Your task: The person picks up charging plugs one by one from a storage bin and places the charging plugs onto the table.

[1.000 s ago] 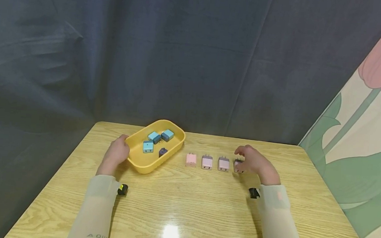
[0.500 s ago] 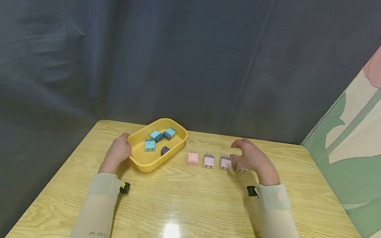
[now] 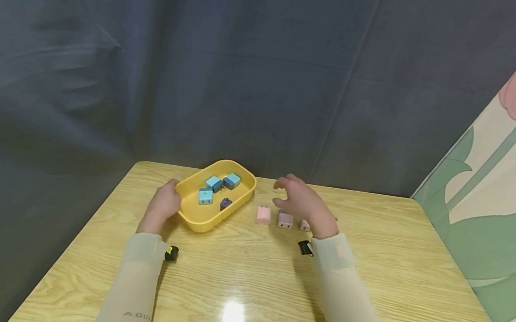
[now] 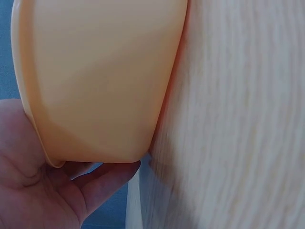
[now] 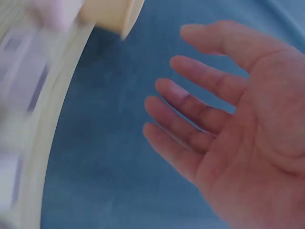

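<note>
My left hand (image 3: 166,202) grips the left rim of a yellow plastic tray (image 3: 199,226); in the left wrist view its fingers (image 4: 102,188) lie along the tray's end. Several wall chargers sit in the tray: light-blue ones (image 3: 205,196) with dark ends, and a small dark purple one (image 3: 225,204). My right hand (image 3: 299,198) hovers over the row of chargers on the table, fingers relaxed and spread, holding nothing. Nearest to it are a pink charger (image 3: 263,215), a lilac charger (image 3: 285,220) and another lilac one (image 3: 305,225), partly hidden by the wrist.
The wooden table (image 3: 241,274) has its back edge just behind the tray. A dark blue curtain (image 3: 245,80) hangs behind it, and a flower-patterned cloth (image 3: 498,197) stands at the right.
My right hand has moved left from the right end of the charger row, without a charger in it. My left hand stays on the tray.
</note>
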The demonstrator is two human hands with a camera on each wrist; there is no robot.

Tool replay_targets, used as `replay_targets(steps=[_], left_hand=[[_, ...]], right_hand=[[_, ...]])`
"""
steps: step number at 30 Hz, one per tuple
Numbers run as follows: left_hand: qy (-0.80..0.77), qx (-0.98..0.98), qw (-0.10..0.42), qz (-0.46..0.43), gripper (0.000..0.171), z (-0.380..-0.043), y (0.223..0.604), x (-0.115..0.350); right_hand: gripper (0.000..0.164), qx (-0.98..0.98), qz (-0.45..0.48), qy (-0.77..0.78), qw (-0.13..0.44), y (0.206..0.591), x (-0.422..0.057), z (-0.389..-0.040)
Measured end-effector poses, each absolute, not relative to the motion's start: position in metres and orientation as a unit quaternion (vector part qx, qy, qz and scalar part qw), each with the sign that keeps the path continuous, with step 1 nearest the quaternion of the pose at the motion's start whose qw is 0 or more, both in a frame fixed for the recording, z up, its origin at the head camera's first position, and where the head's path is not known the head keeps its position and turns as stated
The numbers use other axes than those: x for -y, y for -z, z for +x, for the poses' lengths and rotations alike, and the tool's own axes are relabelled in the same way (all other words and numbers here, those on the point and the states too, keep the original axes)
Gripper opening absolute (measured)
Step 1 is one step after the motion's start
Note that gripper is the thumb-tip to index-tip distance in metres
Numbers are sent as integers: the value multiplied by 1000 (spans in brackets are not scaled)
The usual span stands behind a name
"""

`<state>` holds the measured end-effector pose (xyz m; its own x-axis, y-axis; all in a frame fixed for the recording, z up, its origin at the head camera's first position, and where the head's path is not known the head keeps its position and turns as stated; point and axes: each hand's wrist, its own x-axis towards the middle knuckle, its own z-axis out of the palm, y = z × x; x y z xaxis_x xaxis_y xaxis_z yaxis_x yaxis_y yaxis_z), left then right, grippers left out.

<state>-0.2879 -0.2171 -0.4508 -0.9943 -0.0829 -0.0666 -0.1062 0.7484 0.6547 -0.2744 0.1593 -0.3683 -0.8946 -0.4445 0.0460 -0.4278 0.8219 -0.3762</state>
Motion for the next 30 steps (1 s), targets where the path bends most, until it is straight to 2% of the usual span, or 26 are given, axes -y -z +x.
replay_targets(steps=[13, 22, 30], left_hand=[[-355, -934, 16, -44, 58, -287, 455, 215], [-356, -933, 19, -46, 57, -289, 454, 213], [-363, -931, 23, -33, 57, -287, 453, 213]], right_hand=[[43, -952, -285, 87, 75, 371, -30, -298], [62, -954, -277, 43, 107, 386, 13, -307], [69, -951, -278, 5, 138, 401, 31, -312]])
